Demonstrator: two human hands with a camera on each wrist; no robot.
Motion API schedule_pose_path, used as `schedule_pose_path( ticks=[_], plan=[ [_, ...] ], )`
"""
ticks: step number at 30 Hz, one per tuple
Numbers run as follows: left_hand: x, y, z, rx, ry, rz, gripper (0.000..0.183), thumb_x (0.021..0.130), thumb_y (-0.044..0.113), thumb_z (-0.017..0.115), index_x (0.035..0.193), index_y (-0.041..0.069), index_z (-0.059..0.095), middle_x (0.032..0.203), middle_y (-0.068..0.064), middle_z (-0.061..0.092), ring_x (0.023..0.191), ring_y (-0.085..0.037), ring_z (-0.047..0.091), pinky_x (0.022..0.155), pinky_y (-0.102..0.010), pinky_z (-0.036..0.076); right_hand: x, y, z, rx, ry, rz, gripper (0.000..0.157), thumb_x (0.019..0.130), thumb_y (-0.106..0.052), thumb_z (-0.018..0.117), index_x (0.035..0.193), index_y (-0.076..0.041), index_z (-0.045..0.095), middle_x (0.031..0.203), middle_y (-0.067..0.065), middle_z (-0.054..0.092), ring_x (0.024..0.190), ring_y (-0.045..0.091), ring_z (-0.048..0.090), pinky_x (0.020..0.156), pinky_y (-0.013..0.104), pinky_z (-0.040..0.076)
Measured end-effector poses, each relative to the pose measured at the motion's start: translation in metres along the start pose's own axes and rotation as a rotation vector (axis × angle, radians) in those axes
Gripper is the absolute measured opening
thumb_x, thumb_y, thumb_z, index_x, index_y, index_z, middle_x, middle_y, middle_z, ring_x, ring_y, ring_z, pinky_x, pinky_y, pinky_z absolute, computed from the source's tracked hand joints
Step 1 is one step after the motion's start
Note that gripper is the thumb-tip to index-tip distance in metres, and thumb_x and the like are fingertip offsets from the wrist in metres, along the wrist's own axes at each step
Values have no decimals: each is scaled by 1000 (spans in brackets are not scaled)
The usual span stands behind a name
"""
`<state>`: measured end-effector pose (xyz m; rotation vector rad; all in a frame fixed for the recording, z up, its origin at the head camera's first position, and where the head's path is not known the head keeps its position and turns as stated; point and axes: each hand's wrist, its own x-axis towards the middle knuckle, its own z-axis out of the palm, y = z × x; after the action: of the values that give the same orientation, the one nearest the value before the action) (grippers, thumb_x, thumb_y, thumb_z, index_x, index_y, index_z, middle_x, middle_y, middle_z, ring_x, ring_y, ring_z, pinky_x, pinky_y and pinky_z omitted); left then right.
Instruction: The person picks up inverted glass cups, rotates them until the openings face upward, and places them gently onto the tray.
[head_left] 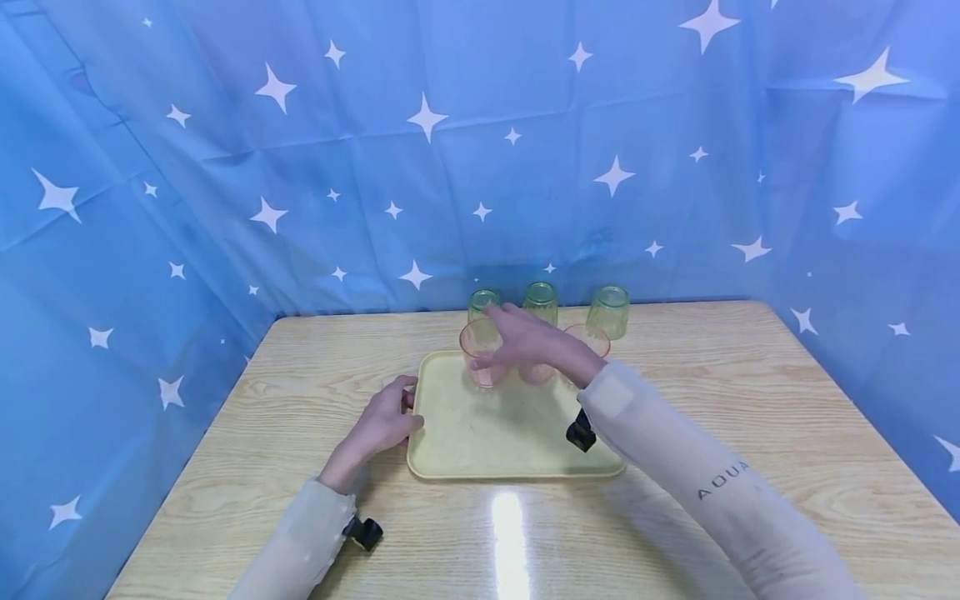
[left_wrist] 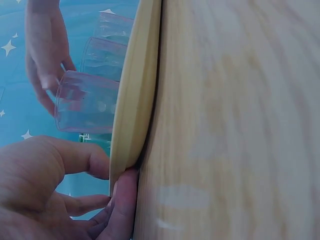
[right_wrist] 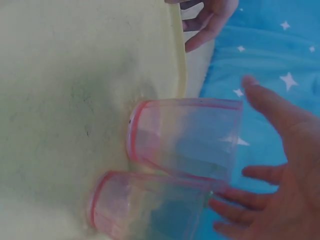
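I am steadying the tray (head_left: pixel 450 454) with my left hand (head_left: pixel 382 421) pinching its rim; my right hand (head_left: pixel 528 342), fingers wide, is hovering by two pink cups (head_left: pixel 482 354) (green ones (head_left: pixel 609 310) waiting on the worktop (head_left: pixel 750 400)).

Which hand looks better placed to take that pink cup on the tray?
Probably the right hand: its open fingers surround the transparent pink plastic cup, while the left hand grips the pale yellow tray edge.

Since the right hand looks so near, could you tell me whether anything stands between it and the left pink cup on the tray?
Nothing visible does: the right hand is open beside the pink cup, with only clear space between them.
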<state>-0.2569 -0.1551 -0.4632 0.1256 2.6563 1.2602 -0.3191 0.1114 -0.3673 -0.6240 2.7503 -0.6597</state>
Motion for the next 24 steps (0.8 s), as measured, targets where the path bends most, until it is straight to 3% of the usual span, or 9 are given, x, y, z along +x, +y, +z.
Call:
schedule_pose_path(
  ticks=[5, 10, 15, 20, 24],
  plan=[
    [0, 0, -1, -5, -3, -4, 74, 85, 0, 65, 154, 0, 40, 113, -13, 58, 78, -19, 61, 53, -30, 60, -12, 3, -8, 31, 79, -141, 82, 98, -55, 62, 160, -9, 34, 161, 19, 39, 148, 38, 41, 121, 58, 38],
    [0, -1, -2, -45, -22, -15, 74, 85, 0, 64, 155, 2, 40, 115, -14, 58, 79, -20, 64, 55, -31, 61, -26, 16, -18, 64, 193, -224, 61, 104, -43, 58, 153, -8, 45, 154, 15, 49, 141, 36, 49, 116, 57, 44],
    [0, -3, -2, -81, -29, -26, 77, 84, -1, 64, 156, 4, 37, 117, -16, 58, 77, -21, 66, 57, -32, 62, -36, 35, -30, 105, 280, -222, 51, 106, -36, 58, 148, -8, 51, 149, 14, 54, 136, 35, 53, 111, 57, 48],
    [1, -4, -1, -85, -14, -20, 82, 83, -2, 64, 158, 12, 34, 114, -16, 56, 76, -23, 66, 54, -33, 62, -41, 56, -50, 238, 352, -171, 47, 106, -28, 58, 145, -3, 52, 144, 17, 57, 132, 36, 56, 113, 54, 49],
    [1, -4, -1, -77, -8, -25, 80, 82, -2, 64, 156, 11, 38, 114, -15, 57, 79, -22, 66, 54, -33, 62, -40, 78, -64, 297, 397, -131, 44, 107, -24, 56, 142, 1, 53, 141, 22, 58, 129, 38, 57, 113, 55, 48]
  ],
)
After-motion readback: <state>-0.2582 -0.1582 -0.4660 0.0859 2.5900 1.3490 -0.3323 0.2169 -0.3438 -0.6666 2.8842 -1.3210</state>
